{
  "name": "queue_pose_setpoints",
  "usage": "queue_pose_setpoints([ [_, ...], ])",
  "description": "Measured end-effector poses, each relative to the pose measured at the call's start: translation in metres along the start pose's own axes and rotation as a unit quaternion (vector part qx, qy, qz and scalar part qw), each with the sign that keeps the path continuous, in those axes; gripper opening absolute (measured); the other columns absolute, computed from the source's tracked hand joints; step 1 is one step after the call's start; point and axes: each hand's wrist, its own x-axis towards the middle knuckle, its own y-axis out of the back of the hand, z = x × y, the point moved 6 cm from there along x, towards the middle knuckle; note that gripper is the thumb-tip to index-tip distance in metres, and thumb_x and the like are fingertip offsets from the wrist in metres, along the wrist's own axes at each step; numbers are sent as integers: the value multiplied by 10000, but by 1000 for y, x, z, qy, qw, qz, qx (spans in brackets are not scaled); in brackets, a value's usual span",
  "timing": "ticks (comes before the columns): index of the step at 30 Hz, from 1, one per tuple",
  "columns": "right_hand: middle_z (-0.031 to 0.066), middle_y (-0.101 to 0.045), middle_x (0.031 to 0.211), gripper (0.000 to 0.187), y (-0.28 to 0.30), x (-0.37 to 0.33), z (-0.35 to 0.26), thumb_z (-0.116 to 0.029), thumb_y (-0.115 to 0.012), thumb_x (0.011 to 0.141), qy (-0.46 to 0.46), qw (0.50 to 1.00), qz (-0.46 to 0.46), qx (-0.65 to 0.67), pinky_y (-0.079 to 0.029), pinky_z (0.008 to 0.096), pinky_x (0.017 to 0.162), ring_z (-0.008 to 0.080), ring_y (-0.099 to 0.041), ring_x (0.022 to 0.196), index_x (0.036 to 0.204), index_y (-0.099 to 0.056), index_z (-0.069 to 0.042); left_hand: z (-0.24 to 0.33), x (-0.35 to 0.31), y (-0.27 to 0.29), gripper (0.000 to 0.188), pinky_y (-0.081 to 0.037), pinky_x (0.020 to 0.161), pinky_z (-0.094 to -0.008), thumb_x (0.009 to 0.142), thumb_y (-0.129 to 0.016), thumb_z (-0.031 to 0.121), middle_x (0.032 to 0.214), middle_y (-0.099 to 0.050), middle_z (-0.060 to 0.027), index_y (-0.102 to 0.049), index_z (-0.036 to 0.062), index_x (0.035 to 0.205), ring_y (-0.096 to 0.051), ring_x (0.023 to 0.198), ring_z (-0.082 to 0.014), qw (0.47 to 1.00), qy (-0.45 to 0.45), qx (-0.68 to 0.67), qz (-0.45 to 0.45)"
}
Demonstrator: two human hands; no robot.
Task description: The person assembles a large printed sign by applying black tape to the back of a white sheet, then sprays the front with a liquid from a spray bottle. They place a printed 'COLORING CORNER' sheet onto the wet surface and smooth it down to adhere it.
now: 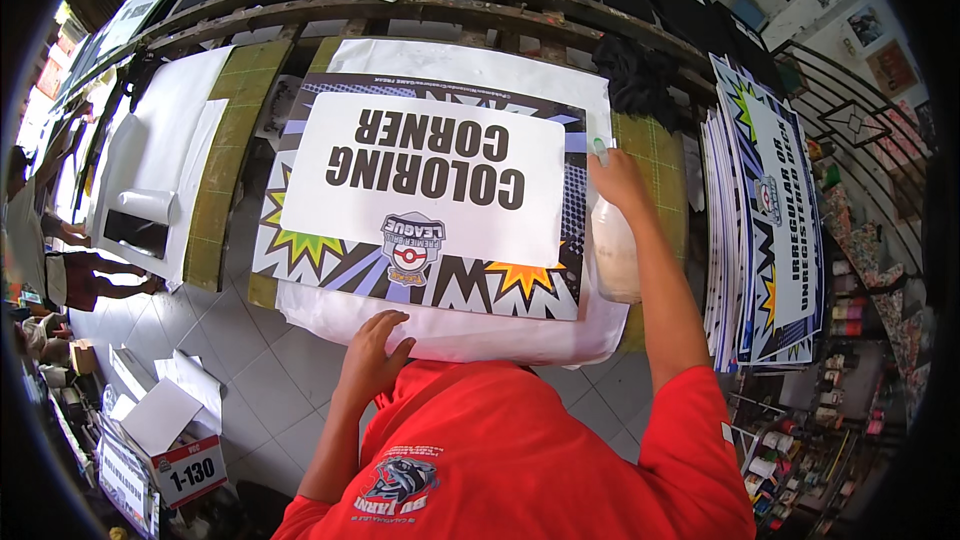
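Observation:
A printed signboard (460,290) lies flat on white sheeting in front of me, its lettering upside down from my side. It has a white panel in the middle and a purple, black and starburst border. My left hand (378,352) is at the near edge of the sheeting, fingers apart and holding nothing. At the board's right edge, my right hand (618,182) has its fingers closed around a small pale-green, clear-looking thing (600,150), whose kind I cannot make out. A translucent container with beige contents (614,255) is beside the board, partly behind my right forearm.
A stack of printed boards (775,230) stands to the right. Black cloth (635,75) is bunched at the far right corner. Across a gap on the left is another worktable (225,165) with white sheets and a person beyond. Papers and a card box (185,460) are on the tiled floor.

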Motion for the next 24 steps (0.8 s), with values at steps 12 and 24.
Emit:
queue_pose_setpoints([
  [12, 303, -671, 1018, 492, -16, -28, -49, -390, -516, 913, 33, 999, -14, 22, -498, 490, 920, 462, -639, 1000, 973, -674, 73, -24, -5, 33, 349, -485, 961, -436, 835, -712, 144, 1200, -643, -201, -631, 11, 1147, -598, 1121, -398, 1000, -10, -1, -4],
  [24, 319, -666, 1048, 508, -23, -68, -65, -385, -526, 915, -16, 999, 1, 38, -500, 480, 929, 462, -641, 1020, 995, -680, 92, -51, -18, 62, 340, -494, 940, -429, 820, -708, 106, 1172, -651, -200, -634, 10, 1138, -617, 1091, -397, 998, -67, -9, -5],
])
